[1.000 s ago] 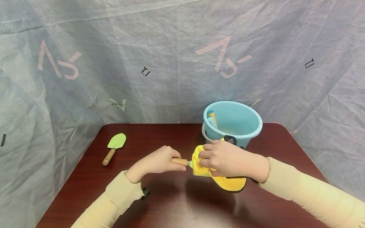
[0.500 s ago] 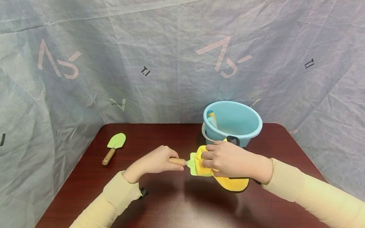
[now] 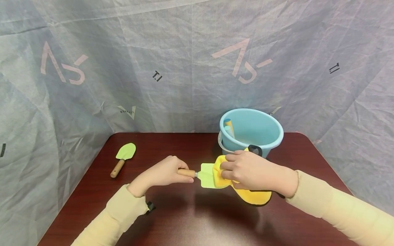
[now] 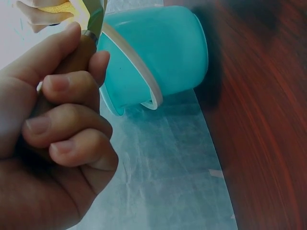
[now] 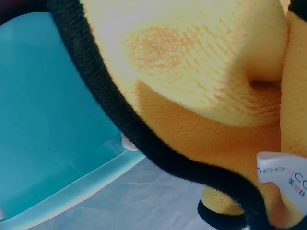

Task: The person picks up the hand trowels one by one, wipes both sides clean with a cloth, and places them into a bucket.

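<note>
My left hand (image 3: 164,173) grips the wooden handle of a small garden spade with a square light-green blade (image 3: 205,175). In the left wrist view its fingers curl round the handle (image 4: 79,55). My right hand (image 3: 250,171) pinches a yellow cloth (image 3: 252,196) with black trim, which is folded over the far end of the blade. That end of the blade is hidden by the cloth. The right wrist view is mostly filled by the cloth (image 5: 192,110) and its white label (image 5: 283,172); the right fingers are covered there. Both hands are over the middle of the table.
A light-blue bucket (image 3: 255,123) stands at the back right, just behind the right hand. Two tool handles (image 3: 228,125) lean inside it. A second trowel (image 3: 126,151), rounded and green-bladed, lies at the left of the dark red table (image 3: 172,222). Grey fabric (image 3: 184,68) hangs behind.
My left hand has moved left with the spade, while my right hand has shifted slightly right with the cloth. More of the green blade now shows beyond the cloth.
</note>
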Demonstrator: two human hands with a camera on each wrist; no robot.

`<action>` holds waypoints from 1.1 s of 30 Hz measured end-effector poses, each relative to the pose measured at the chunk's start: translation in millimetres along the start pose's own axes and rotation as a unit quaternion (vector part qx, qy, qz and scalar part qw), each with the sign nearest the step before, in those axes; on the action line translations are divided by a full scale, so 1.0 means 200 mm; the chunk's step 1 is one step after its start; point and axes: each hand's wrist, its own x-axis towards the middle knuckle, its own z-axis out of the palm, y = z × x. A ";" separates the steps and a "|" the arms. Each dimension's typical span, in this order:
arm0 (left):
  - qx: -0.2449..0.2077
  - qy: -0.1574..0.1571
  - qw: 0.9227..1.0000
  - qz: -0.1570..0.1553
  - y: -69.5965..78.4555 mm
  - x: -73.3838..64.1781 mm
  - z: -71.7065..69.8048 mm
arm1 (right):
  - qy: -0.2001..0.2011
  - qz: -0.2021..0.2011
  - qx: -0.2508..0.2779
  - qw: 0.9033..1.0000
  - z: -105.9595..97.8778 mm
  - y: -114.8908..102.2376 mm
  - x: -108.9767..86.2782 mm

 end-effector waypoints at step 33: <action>-0.014 0.004 1.000 -0.014 -0.05 -0.10 -0.07 | 0.064 0.019 -0.017 0.998 -0.01 0.02 -0.14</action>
